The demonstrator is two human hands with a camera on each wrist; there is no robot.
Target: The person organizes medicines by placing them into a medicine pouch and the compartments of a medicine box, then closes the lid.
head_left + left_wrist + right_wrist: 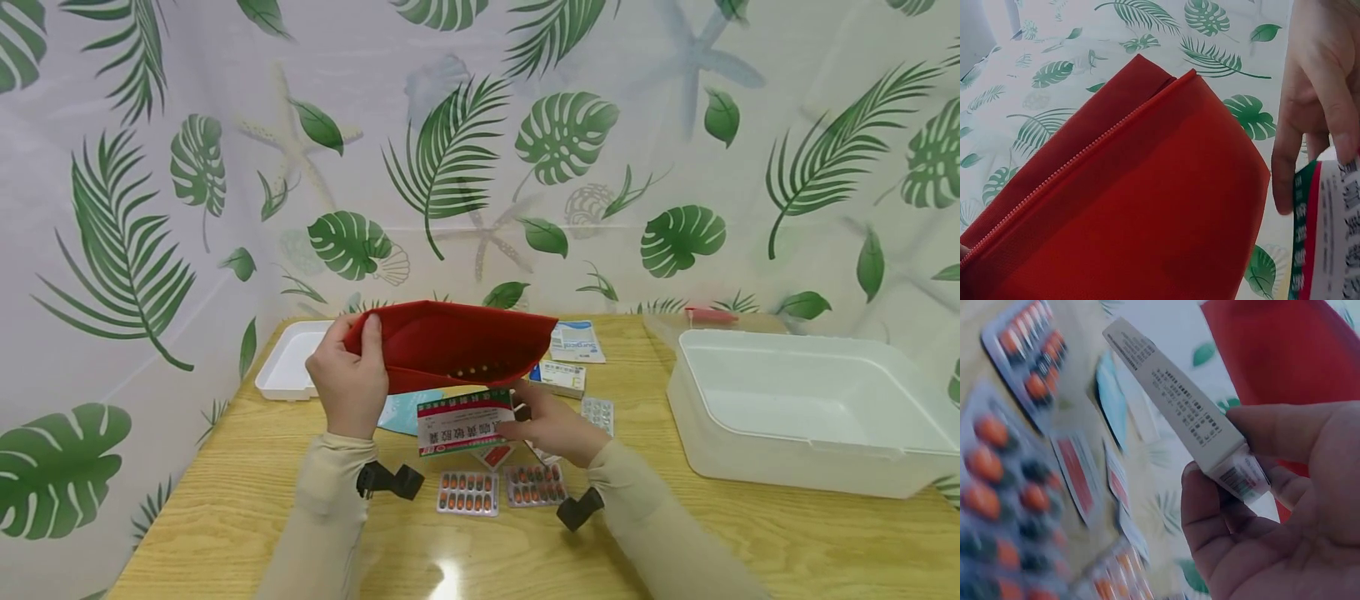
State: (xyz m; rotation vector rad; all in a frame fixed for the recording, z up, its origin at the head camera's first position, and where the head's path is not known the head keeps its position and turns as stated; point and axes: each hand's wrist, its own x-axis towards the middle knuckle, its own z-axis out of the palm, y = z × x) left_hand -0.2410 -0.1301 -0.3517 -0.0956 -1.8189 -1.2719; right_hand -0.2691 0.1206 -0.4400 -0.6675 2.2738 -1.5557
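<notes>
Beyond the wooden bench (787, 542) hangs a leaf-print sheet (450, 58). My left fingers (372, 337) pinch a gaping red pouch (1166, 206); my right fingers (1285, 431) close round a printed box (461, 425), just near of it. I'm probably packing; next calls for lifting the box inside.

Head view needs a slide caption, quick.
The left hand holds an open red pouch; the right hand grips a printed box.

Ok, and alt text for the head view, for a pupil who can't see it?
A left hand holds an open red pouch; the right hand grips a printed box below it. Two capsule blister packs lie on the wooden table, a white tub to the right.
</notes>
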